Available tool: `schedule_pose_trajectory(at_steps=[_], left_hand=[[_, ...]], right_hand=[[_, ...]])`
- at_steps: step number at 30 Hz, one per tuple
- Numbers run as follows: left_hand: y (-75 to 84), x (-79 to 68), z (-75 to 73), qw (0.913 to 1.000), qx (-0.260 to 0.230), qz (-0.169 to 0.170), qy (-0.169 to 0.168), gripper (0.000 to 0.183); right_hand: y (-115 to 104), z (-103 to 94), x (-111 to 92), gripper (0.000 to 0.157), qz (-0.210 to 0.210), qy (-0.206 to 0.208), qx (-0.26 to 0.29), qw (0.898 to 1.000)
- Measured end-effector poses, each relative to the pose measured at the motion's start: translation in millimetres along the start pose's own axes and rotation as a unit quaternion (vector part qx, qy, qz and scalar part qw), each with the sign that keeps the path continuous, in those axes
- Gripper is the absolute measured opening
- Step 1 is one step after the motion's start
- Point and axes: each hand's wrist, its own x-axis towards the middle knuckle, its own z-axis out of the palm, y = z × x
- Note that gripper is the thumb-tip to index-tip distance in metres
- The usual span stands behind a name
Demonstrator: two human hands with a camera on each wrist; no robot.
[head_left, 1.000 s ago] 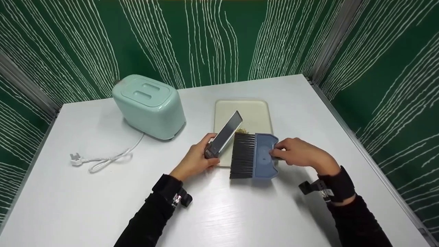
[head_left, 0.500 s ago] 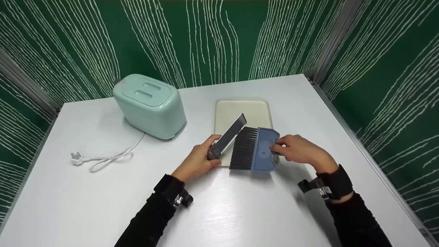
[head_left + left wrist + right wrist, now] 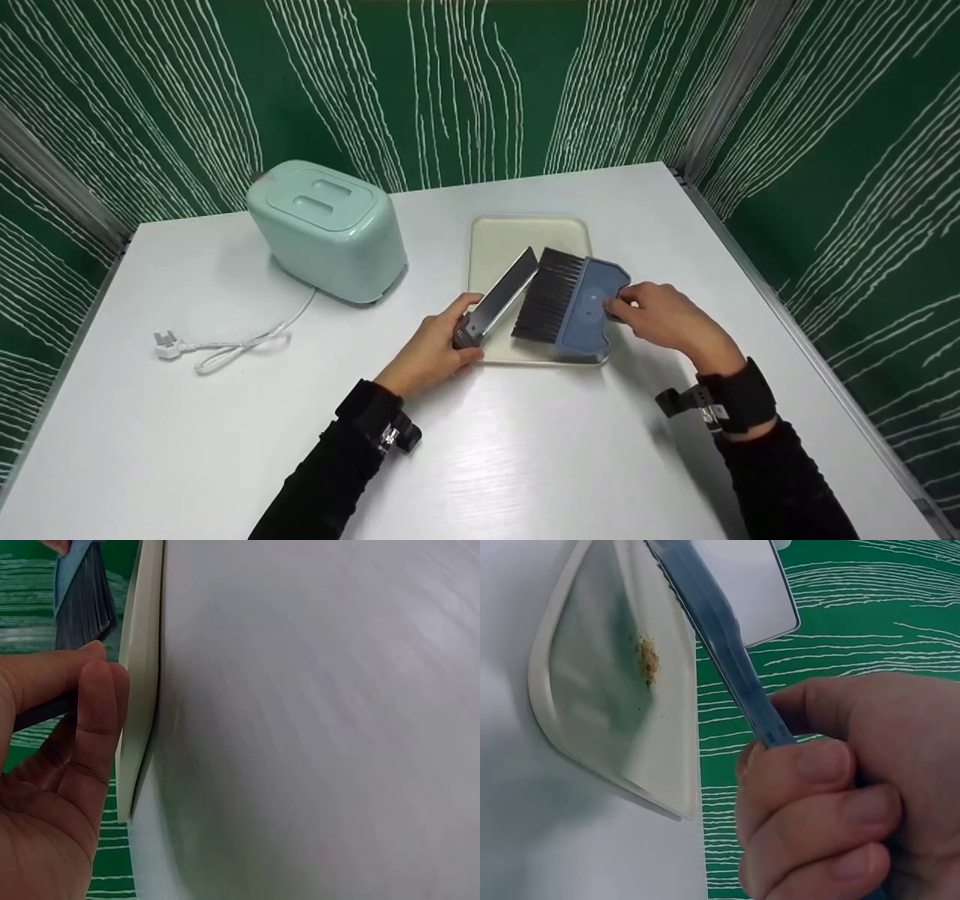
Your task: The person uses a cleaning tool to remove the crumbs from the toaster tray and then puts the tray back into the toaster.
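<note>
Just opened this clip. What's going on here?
A person pinches one end of a slim dark panel in the left hand and grips a blue brush in the right hand. Both are over a cream tray, where a small patch of brown crumbs lies. The black bristles are close to the panel; whether they touch is unclear. A mint-green toaster stands to the left, its plug lying loose on the white table.

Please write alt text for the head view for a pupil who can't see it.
A left hand holds a dark panel and a right hand a black-bristled blue brush, over a cream tray on a white table. A mint toaster with a white cord stands to the left.
</note>
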Motion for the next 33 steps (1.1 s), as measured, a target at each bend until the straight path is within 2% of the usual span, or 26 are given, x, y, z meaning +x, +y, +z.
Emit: schedule_pose_trajectory(at_steps=[7, 12, 16, 26, 33], left_hand=[[-2.1, 0.6, -1.5, 0.9998, 0.01, 0.011, 0.011, 0.079], [-3.1, 1.2, -1.1, 0.9998, 0.007, 0.012, 0.012, 0.078], [-3.4, 1.5, -0.8, 0.9999, 0.003, 0.006, 0.013, 0.078], [-6.2, 1.8, 0.5, 0.9998, -0.001, -0.005, 0.018, 0.081], [-7.9, 2.9, 1.1, 0.9998, -0.009, -0.002, 0.018, 0.081]], right_hand=[[-1.5, -6.2, -5.7, 0.041, 0.006, 0.081, 0.001, 0.997], [-3.1, -2.2, -5.4, 0.042, -0.017, 0.16, -0.01, 0.987], [-3.1, 3.6, -2.3, 0.038, -0.03, 0.206, -0.022, 0.978], [-2.1, 8.5, -2.2, 0.036, -0.017, 0.299, -0.047, 0.953], [-1.9, 11.6, -2.1, 0.038, -0.031, 0.336, -0.056, 0.94]])
